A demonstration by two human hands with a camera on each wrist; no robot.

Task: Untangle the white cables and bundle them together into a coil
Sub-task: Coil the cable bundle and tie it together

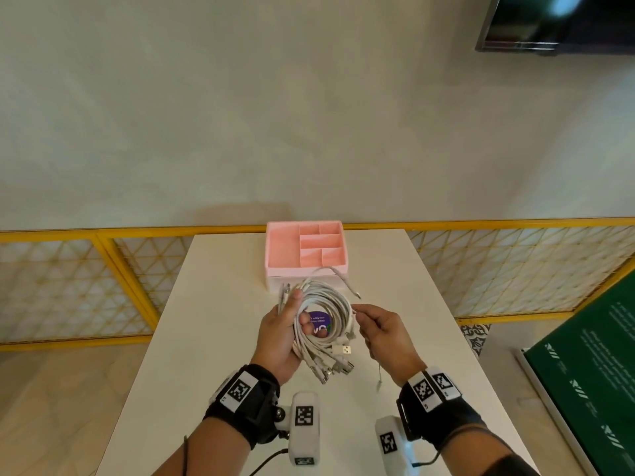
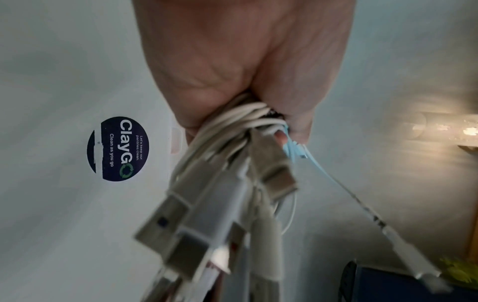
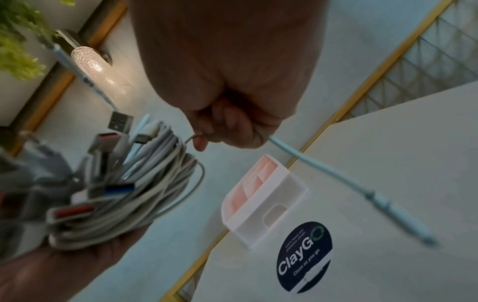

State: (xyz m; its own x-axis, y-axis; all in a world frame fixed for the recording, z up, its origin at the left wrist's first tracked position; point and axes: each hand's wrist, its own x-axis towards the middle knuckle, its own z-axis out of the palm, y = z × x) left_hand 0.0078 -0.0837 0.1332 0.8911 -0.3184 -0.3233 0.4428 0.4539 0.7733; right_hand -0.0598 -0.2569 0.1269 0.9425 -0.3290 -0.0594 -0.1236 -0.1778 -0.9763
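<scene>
L hand holds the coil of white cables up over the bench. R hand, at 3 o'clock, pinches one loose cable, touching the coil's edge.

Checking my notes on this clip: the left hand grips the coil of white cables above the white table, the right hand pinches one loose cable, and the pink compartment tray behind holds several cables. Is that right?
One detail is wrong: the pink compartment tray holds no cables; the head view shows its compartments bare. The rest stands: the left hand grips the coil of white cables above the white table, and the right hand pinches one loose cable.
</scene>
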